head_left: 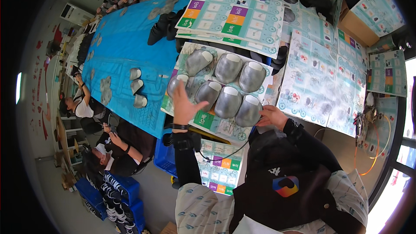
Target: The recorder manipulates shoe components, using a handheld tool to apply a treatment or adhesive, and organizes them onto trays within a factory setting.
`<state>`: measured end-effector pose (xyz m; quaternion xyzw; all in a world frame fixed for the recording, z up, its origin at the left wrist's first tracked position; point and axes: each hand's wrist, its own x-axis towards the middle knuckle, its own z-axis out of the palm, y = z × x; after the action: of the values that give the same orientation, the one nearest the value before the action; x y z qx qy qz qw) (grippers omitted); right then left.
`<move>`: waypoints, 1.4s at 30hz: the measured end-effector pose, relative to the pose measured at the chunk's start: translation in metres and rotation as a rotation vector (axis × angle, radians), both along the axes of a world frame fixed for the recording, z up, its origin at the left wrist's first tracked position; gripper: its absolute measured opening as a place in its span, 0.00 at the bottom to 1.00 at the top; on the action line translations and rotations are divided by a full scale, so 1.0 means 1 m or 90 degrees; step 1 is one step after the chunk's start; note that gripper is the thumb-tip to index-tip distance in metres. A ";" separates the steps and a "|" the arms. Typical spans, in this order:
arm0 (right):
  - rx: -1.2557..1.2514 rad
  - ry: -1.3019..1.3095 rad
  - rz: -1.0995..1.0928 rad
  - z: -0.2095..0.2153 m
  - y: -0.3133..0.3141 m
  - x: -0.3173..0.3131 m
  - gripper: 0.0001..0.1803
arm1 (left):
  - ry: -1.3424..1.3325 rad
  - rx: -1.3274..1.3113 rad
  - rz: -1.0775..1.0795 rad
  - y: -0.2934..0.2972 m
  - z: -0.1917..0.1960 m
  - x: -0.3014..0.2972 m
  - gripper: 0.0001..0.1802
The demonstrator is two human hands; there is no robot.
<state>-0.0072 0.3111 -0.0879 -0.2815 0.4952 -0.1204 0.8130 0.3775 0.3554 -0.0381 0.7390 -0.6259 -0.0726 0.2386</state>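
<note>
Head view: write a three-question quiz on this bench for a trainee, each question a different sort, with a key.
1. Count: how many domed gray pieces lie on the printed board in front of the person?
2. Choose: the large sheet left of that board is A) red, B) blue, C) yellow.
3. True or false: the person's left hand is nearer that sheet than the right hand is.

Key: 1. Seven. 2. B. 3. True.
</note>
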 end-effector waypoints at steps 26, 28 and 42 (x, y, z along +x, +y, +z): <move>0.013 -0.073 0.067 0.001 0.003 0.038 0.19 | -0.008 -0.020 0.033 -0.023 0.008 -0.004 0.54; 0.013 -0.045 0.055 0.002 0.001 0.036 0.19 | -0.065 0.002 0.050 -0.071 0.020 0.005 0.59; -0.015 0.015 0.031 -0.006 -0.002 -0.001 0.19 | -0.004 0.275 0.199 -0.181 -0.024 0.074 0.78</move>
<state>-0.0086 0.3087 -0.0940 -0.3045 0.4964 -0.1034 0.8063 0.4514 0.1748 -0.0624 0.8606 -0.4752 -0.1641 0.0818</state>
